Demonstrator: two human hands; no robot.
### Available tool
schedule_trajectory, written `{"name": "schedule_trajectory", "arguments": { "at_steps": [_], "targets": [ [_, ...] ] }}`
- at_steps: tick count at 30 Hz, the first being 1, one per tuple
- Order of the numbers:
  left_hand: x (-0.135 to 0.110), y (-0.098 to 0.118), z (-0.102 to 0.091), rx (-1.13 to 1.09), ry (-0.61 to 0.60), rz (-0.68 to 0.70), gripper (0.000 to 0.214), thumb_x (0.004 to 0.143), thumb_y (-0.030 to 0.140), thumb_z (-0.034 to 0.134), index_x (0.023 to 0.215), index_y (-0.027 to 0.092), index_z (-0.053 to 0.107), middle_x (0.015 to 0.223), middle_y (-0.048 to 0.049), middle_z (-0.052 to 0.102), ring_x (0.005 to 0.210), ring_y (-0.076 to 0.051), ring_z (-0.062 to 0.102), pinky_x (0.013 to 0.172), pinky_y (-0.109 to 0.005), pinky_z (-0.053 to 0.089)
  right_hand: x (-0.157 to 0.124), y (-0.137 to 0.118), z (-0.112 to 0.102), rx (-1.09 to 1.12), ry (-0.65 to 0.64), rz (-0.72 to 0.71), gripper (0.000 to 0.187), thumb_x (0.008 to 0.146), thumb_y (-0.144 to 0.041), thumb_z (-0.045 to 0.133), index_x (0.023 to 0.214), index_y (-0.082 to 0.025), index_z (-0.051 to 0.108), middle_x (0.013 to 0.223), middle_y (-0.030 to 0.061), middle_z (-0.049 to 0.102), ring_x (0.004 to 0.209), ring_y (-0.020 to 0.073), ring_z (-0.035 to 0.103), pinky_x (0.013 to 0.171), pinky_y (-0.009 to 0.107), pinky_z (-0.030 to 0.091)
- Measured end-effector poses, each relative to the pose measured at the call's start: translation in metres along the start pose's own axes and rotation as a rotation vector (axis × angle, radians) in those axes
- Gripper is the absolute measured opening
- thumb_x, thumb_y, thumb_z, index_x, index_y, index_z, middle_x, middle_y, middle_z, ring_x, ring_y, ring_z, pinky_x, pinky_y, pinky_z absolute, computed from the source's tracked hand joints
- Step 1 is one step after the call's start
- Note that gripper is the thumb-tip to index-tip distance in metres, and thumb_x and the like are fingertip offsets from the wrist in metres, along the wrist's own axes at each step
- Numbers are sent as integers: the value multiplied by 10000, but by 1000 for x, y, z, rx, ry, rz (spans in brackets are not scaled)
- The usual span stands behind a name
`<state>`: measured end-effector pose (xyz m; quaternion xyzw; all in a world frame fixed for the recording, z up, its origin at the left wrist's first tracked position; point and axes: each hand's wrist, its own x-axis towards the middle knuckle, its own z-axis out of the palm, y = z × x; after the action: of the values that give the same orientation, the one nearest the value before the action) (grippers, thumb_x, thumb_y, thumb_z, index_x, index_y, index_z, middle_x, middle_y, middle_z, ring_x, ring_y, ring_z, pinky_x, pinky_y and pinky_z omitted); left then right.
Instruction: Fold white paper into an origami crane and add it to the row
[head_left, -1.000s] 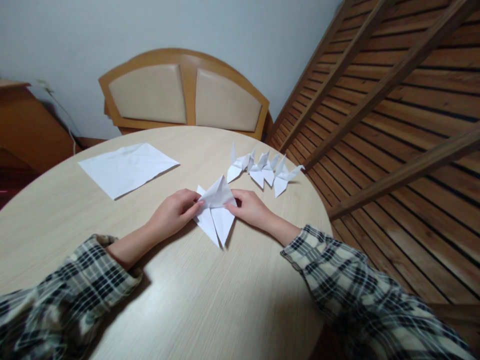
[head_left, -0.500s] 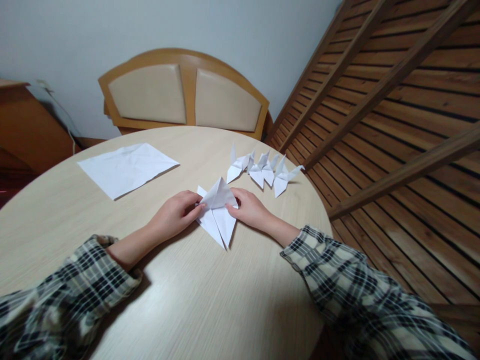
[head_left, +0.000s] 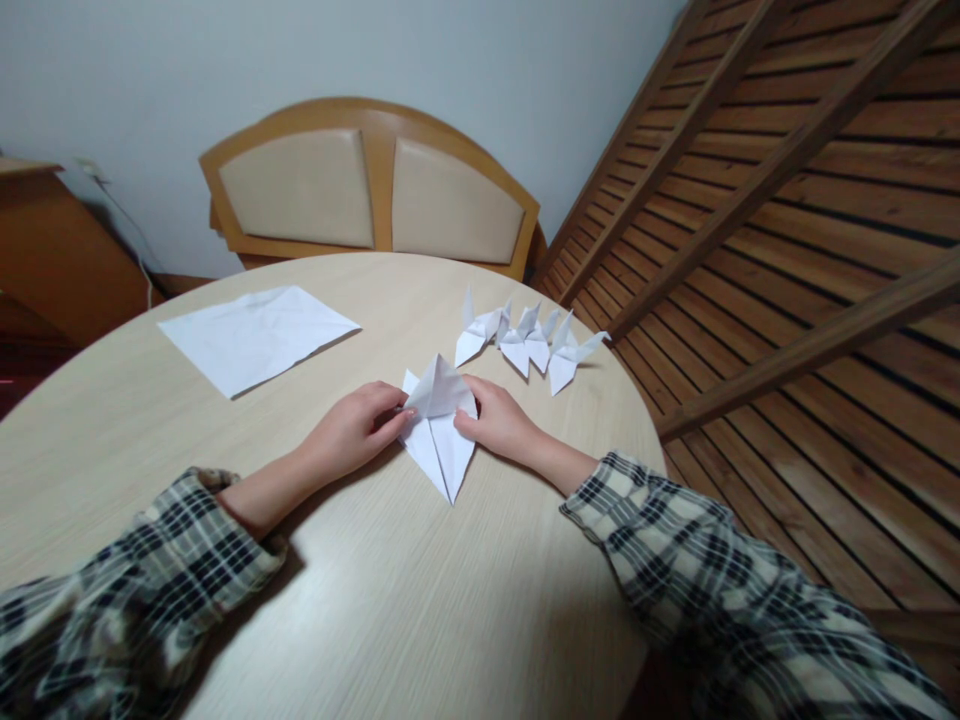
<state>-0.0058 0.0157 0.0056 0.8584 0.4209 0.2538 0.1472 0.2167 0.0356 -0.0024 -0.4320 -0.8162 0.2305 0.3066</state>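
A folded white paper [head_left: 441,440], kite-shaped with a crease down its middle, is held just over the round table. My left hand [head_left: 356,425] pinches its left edge, thumb on top and fingers beneath. On the opposite side my right hand [head_left: 502,420] grips the right edge, with the thumb on the front and the other fingers partly hidden behind the paper. The lower point of the paper faces me, and its upper point stands toward the far side. Several white paper cranes [head_left: 564,355] stand in a row beyond my right hand.
A stack or sheet of white paper [head_left: 259,335] lies on the left of the pale round table [head_left: 360,620]. Behind the table is a wooden headboard [head_left: 382,190] with two cream panels. Wooden slats [head_left: 810,250] slant along the right, and a brown cabinet [head_left: 60,245] stands at far left.
The two lower flaps of the folded paper have come closer together, narrowing the gap at the bottom point. My left hand has shifted slightly to the right.
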Motion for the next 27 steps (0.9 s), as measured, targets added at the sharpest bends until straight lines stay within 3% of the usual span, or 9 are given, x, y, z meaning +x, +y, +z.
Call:
{"name": "schedule_trajectory", "arguments": {
  "at_steps": [3,6,10,12,15,20,27],
  "targets": [
    [0,1,0,18,11,-8,277,941,342,414,711,204,486,697,-4,508,684,-171,527,617,-293,411,0,-1,-1,20,-6,-13,241,732,-106,537,952,-171,611,891,42,659,805,181,576,758,307,446],
    [0,-1,0,38,42,-50,285,931,334,421,675,211,444,674,1,485,656,-168,509,590,-292,387,0,0,-5,90,-34,-41,131,845,-215,523,916,-177,627,874,40,652,814,179,573,772,309,443],
    [0,-4,0,31,55,-103,279,922,337,424,670,218,425,649,6,475,617,-165,493,565,-293,362,2,5,-10,258,7,-11,341,977,-281,322,1010,-172,643,812,41,653,789,165,591,779,313,447],
    [1,-5,0,24,54,-125,268,917,337,430,677,219,423,647,8,479,606,-165,488,560,-294,351,4,8,-11,235,1,32,264,946,-242,411,987,-166,661,836,47,671,778,161,596,763,308,446],
    [1,-5,0,16,50,-149,261,913,342,436,682,219,425,655,7,492,602,-168,487,558,-297,341,5,11,-12,76,-60,-37,176,877,-164,521,908,-178,694,892,51,701,836,175,589,801,324,427],
    [2,-7,1,-9,58,-168,259,911,343,444,684,218,439,656,7,506,602,-168,490,559,-295,336,6,14,-14,-4,-172,-181,177,903,-202,523,883,-182,698,867,54,698,843,185,580,832,343,409],
    [2,-7,0,-32,61,-202,271,910,344,445,677,206,459,630,23,502,573,-147,464,543,-275,310,7,10,-13,25,-234,-254,246,957,-310,476,802,-188,624,793,30,638,812,170,553,814,318,396]
  ]
}}
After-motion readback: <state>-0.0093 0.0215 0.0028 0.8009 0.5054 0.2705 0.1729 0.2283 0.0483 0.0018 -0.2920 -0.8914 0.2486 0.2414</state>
